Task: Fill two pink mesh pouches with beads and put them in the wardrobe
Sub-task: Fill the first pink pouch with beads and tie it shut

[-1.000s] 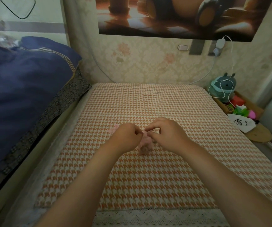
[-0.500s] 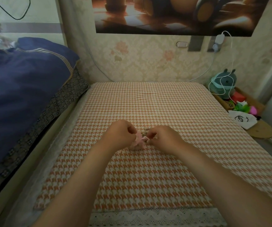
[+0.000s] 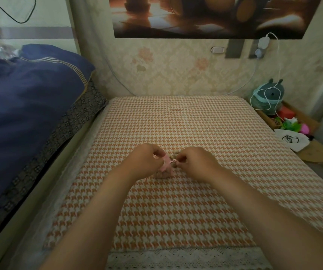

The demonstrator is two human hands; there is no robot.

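Bed (image 3: 176, 221), houndstooth cover: lies under both hands.
Quilt (image 3: 20, 114), blue: well to the left of the left hand.
Left hand (image 3: 147, 162): fingers curled, pinching the pouch (image 3: 165, 170) by its drawstring (image 3: 166, 162).
Right hand (image 3: 195, 162): curled, pinching the same neck from its own side.
The pouch, pink mesh: between the hands, resting on the bed, bulging and apparently filled.
Beads (image 3: 174, 152): a blurred cluster just beyond the fingertips.
Step, as judged: cinching the mouth.
Next move: an outward pull on both ends. No wardrobe in view.
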